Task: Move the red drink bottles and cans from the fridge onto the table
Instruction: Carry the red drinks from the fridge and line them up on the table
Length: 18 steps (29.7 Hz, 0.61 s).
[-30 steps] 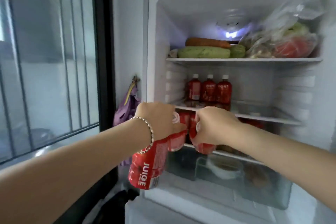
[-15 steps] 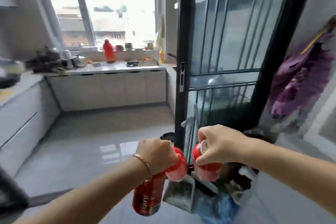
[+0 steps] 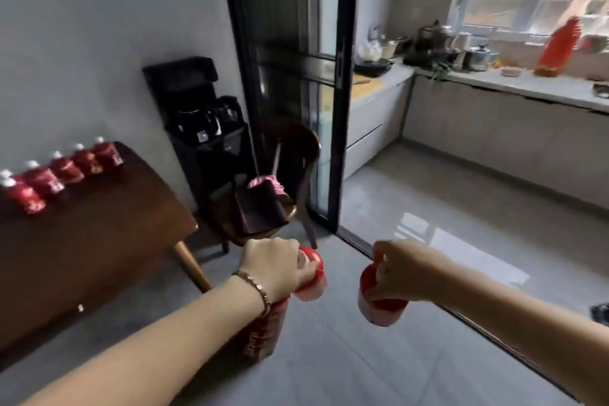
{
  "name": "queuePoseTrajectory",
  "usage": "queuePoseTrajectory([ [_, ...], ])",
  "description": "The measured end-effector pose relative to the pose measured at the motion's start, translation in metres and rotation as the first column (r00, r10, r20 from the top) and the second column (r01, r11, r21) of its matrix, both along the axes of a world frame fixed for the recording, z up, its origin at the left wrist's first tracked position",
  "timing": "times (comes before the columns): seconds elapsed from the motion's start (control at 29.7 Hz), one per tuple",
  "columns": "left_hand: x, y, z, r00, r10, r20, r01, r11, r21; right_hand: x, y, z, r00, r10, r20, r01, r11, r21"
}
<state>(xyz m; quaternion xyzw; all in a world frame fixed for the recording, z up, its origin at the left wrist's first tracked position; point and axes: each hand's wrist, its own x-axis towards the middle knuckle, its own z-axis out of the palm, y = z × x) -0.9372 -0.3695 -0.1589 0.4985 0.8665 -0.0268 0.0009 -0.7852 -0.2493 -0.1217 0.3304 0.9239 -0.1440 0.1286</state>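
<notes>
Three red cans are in the air over the floor. The front can (image 3: 312, 280) and the hanging can (image 3: 263, 333) are in the left hand (image 3: 273, 269), and the right can (image 3: 380, 306) is in the right hand (image 3: 400, 270). The left fingers are curled down over the tops and pinch both cans at once. One can juts forward past the knuckles; the other dangles under the wrist with its label toward the camera. The right fingers are wrapped round the top of their can, which hangs beneath the palm. Both forearms reach forward with palms down, the hands near each other but apart.

On the dark wooden counter (image 3: 99, 241) to the left, a row of red bottles (image 3: 62, 171) already stands along the wall, so a good part of the job looks done. The three cans are not yet set down, and the counter is near the left hand. The fridge is out of view, so what remains in it cannot be told.
</notes>
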Motion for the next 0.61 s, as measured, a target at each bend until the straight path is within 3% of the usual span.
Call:
queuePoseTrajectory([
  [0.27,-0.172,-0.108,-0.004,0.914,0.404,0.019,-0.403,0.914,-0.044,-0.227,-0.053,-0.019,0.955,0.287,-0.078,-0.292,0.954,-0.062],
  [0.47,-0.275,-0.143,-0.021,0.826,0.563,0.030,-0.559,0.825,-0.083,-0.376,-0.071,-0.035,0.893,0.417,-0.169,-0.432,0.900,-0.060],
  [0.61,-0.342,-0.161,-0.027,0.760,0.646,0.068,-0.641,0.763,-0.082,-0.476,-0.085,-0.051,0.842,0.520,-0.145,-0.532,0.844,-0.061],
])
